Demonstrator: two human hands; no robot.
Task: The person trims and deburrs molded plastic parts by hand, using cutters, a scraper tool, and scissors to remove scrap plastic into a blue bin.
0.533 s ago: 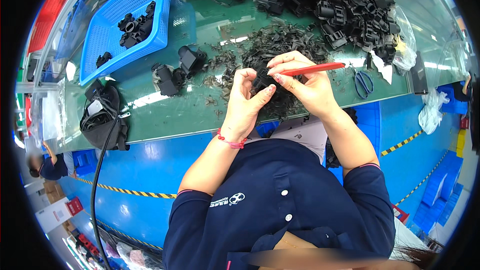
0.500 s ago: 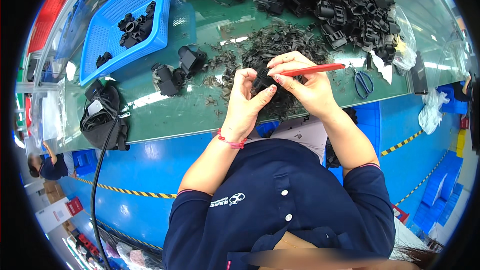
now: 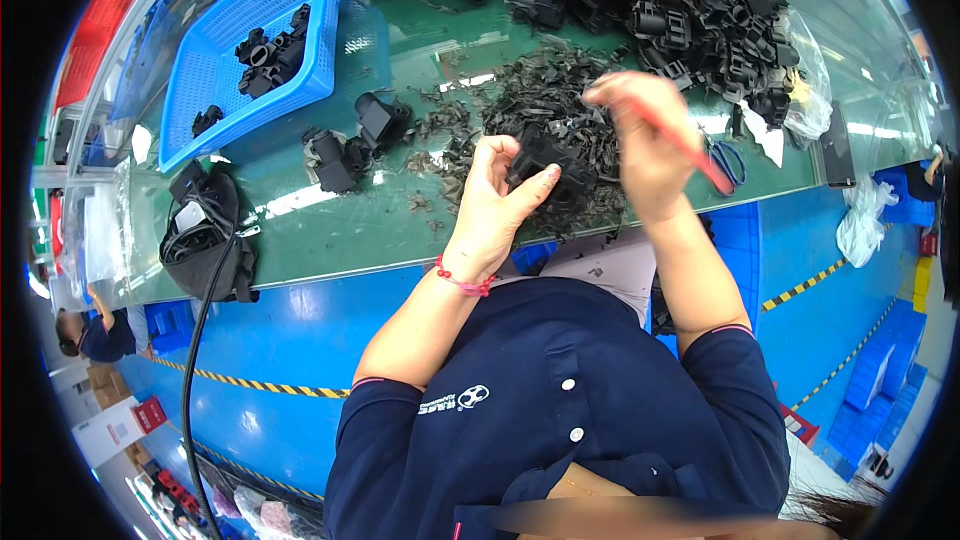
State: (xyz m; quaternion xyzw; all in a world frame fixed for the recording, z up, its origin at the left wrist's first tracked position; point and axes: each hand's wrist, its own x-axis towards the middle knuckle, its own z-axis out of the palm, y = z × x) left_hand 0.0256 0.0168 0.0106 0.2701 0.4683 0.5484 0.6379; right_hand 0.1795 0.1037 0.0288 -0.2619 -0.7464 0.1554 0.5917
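My left hand (image 3: pixel 488 208) grips a black moulded plastic part (image 3: pixel 530 152) between thumb and fingers, just above a heap of thin black plastic scraps (image 3: pixel 585 105). Raised off to the right of that part, my right hand (image 3: pixel 655 145) is closed around a slim red-handled tool (image 3: pixel 712 172). Motion blurs this hand, and the tool's working end cannot be made out. Blue-handled scissors (image 3: pixel 738 162) lie on the green table just beyond the tool. Left of the scraps sit a few more black plastic parts (image 3: pixel 380 120).
A blue perforated basket (image 3: pixel 262 120) with several black parts stands at the far left. At the back right rises a big pile of black parts (image 3: pixel 690 25). A black bag (image 3: pixel 215 250) with a cable (image 3: pixel 203 320) lies at the table's left front edge.
My right hand has moved away from the black part, up and to the right, with the red tool now tilted down to the right. The left hand still holds the part.
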